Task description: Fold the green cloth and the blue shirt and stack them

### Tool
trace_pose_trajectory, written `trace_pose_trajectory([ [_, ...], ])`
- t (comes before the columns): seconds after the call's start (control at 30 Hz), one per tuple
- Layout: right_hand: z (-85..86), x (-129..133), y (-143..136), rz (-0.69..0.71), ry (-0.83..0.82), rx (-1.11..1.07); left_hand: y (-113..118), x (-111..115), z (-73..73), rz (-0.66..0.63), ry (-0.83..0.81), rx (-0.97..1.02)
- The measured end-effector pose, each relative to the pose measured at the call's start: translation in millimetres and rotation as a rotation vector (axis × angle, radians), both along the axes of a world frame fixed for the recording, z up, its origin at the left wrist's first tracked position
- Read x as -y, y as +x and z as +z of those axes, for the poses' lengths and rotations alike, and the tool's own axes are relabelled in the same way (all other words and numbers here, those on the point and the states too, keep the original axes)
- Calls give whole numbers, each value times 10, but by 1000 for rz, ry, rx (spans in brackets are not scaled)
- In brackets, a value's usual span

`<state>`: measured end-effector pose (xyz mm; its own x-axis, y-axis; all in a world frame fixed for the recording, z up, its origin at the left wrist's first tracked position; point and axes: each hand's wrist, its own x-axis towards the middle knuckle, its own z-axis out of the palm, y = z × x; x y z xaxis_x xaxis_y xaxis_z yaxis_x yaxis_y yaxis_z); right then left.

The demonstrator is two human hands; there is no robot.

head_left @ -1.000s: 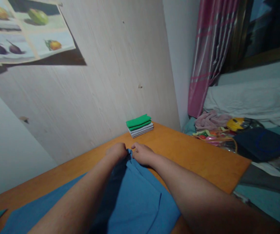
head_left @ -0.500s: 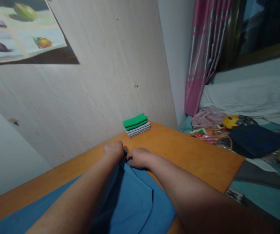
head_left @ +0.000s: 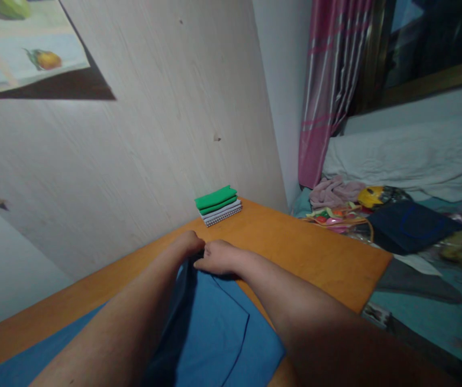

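Observation:
A blue cloth (head_left: pixel 215 328) with a stitched seam lies across the orange-brown table (head_left: pixel 295 247) and rises into folds at its far end. There my left hand (head_left: pixel 190 243) is closed on its gathered edge. Right beside it, my right hand (head_left: pixel 217 258) pinches the same edge, thumb toward the left. The two hands touch or nearly touch, and the fingertips of the left are mostly hidden. Just beyond them sits a folded stack, green cloth (head_left: pixel 216 200) on top of grey and checked cloth (head_left: pixel 223 213).
Behind the table stands a pale wood-grain panel (head_left: pixel 154 134) with a fruit poster (head_left: pixel 45 43) at upper left. To the right are a pink curtain (head_left: pixel 323 91) and a bed holding a dark blue item (head_left: pixel 416 226), a pink cloth (head_left: pixel 336 192) and several bags.
The hands have drawn closer together at the cloth's edge, my right hand turning over it. The view has shifted slightly, so the background sits further left.

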<state>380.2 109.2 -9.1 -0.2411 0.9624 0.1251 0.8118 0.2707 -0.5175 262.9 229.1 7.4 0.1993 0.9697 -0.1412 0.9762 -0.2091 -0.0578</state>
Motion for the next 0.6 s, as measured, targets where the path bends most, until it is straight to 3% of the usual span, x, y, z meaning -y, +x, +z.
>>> trace_pose_trajectory([
  [0.2, 70, 144, -84, 78, -11, 40, -38, 46, 58, -31, -63, 138],
  [0.43, 157, 196, -119, 127, -558, -335, -104, 143, 75, -60, -69, 280],
  [0.6, 125, 121, 17, 1, -579, -382, -180, 125, 203, -155, -34, 346],
])
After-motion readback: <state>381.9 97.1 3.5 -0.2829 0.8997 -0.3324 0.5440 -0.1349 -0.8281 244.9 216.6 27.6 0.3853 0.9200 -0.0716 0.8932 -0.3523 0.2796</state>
